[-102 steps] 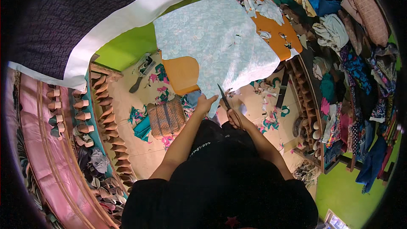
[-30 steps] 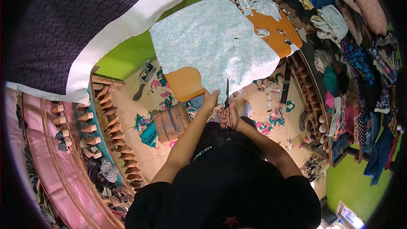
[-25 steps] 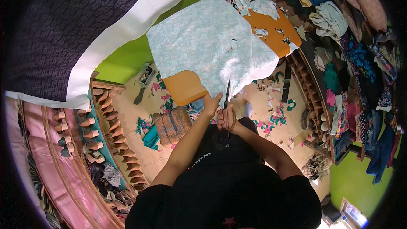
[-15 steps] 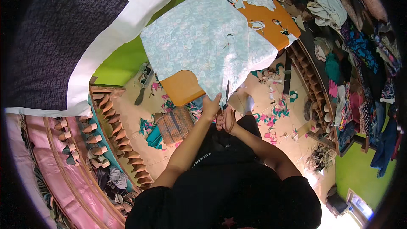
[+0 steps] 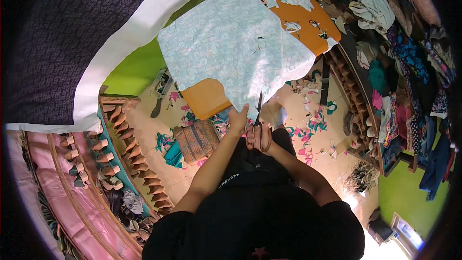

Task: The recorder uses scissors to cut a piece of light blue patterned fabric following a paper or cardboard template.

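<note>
Scissors (image 5: 260, 107) in right hand (image 5: 256, 138), perhaps against pale cloth (image 5: 224, 41) in left hand (image 5: 237, 121)

Pale blue-green patterned cloth (image 5: 221, 38), orange tabletop (image 5: 206, 98)

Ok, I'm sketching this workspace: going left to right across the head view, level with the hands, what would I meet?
Pink sheet, row of brown pointed shapes, woven brown bag, left hand, right hand holding scissors, scatter of pink and green scraps, hanging clothes.
</note>
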A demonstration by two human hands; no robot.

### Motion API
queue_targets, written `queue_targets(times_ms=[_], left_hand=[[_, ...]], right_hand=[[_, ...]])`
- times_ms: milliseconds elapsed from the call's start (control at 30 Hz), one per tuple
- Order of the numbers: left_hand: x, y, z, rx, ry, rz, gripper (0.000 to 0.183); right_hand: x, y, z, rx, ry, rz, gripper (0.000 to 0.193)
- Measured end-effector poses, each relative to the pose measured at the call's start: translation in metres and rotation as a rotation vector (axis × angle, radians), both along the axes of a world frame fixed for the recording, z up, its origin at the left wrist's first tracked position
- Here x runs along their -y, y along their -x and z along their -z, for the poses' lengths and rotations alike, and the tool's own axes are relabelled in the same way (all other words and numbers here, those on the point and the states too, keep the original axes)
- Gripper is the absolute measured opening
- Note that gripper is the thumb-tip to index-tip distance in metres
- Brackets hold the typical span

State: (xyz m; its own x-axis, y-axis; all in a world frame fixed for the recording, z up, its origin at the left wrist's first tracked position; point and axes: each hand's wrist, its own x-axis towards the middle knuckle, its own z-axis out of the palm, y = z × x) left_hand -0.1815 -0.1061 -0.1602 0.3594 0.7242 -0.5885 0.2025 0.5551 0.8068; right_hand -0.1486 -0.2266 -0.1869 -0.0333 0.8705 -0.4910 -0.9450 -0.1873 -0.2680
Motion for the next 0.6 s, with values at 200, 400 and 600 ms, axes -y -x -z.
queue_targets(times_ms=[200,400,600], left_hand=[[0.003,0.003,0.005,-0.039,-0.153,0.103,0.020],[0.007,0.002,0.015,0.031,-0.175,0.094,0.024],[0.012,-0.001,0.015,0.083,-0.094,0.037,0.023]], right_hand=[[0.001,0.003,0.007,0.051,0.020,-0.009,0.076],[-0.001,0.003,0.044,-0.191,-0.212,0.006,0.062],[0.005,0.012,0.059,-0.471,-0.347,0.003,0.056]])
